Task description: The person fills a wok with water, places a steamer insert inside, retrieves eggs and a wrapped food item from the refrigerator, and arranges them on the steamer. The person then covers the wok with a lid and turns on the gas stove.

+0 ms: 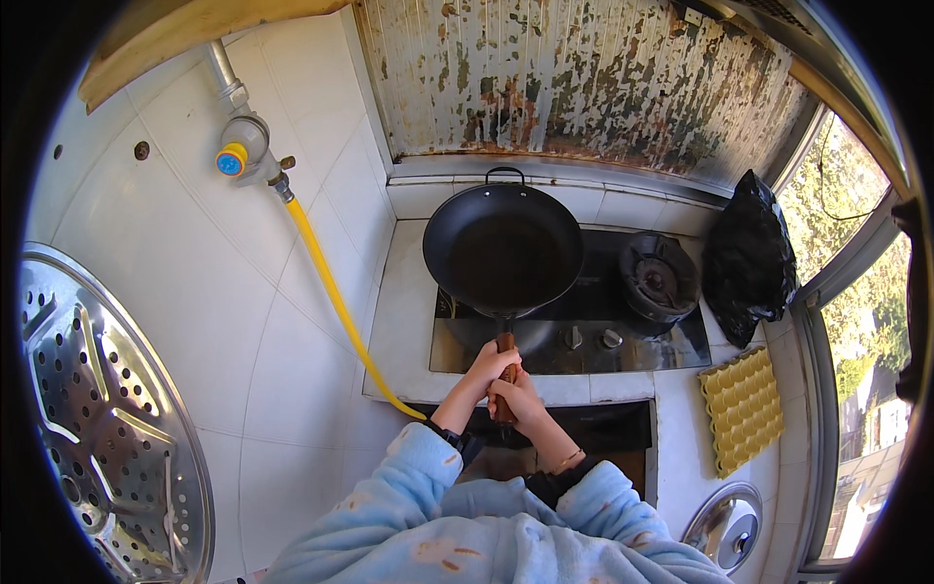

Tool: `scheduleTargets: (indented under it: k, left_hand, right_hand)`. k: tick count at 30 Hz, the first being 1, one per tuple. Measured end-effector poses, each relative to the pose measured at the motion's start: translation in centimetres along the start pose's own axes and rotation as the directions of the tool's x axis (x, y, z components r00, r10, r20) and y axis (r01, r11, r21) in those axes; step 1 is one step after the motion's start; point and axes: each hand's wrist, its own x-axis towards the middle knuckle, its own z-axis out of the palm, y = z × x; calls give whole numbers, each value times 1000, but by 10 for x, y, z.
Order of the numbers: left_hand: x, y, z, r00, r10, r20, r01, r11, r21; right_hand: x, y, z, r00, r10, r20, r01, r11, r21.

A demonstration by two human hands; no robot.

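Note:
A black wok [503,244] sits over the left side of a glass-topped gas stove [467,347] and hides the burner there. Its wooden handle [506,343] points towards me. My left hand [496,363] grips the handle nearer the pan, and my right hand [516,398] closes around it just below, close to its end. The two hands touch. The wok's inside is dark, and I see no food in it. A small loop handle [504,171] stands at its far rim.
Right of the wok is a bare burner [659,277], with two control knobs [592,337] in front. A black plastic bag [751,259], a yellow egg tray [743,411] and a lid [724,527] line the right side. A yellow gas hose [328,281] runs down the left wall near a perforated steamer plate [109,416].

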Motion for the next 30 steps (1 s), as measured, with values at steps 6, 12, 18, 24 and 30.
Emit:
scheduleTargets:
  k: [6, 12, 18, 24, 30]
  left_hand:
    - [-6, 2, -1, 1000, -25, -9, 25, 999, 23]
    - [0, -7, -6, 998, -21, 51, 23, 999, -46]
    - [-44, 11, -30, 954, 162, -252, -65, 933, 354]
    - [-168, 27, -48, 891, 367, -268, -256, 893, 370]
    - [-324, 42, -23, 736, 597, -319, -543, 802, 250]
  right_hand:
    - [-6, -1, 6, 1000, 16, 5, -16, 999, 28]
    - [-5, 0, -6, 991, 33, 129, -32, 999, -9]
    - [-22, -33, -13, 996, -38, -79, -23, 756, -654]
    - [-89, -97, 49, 808, -368, 459, 565, 268, -780]
    - [-150, -150, 130, 554, 130, 822, 664, 526, -531]
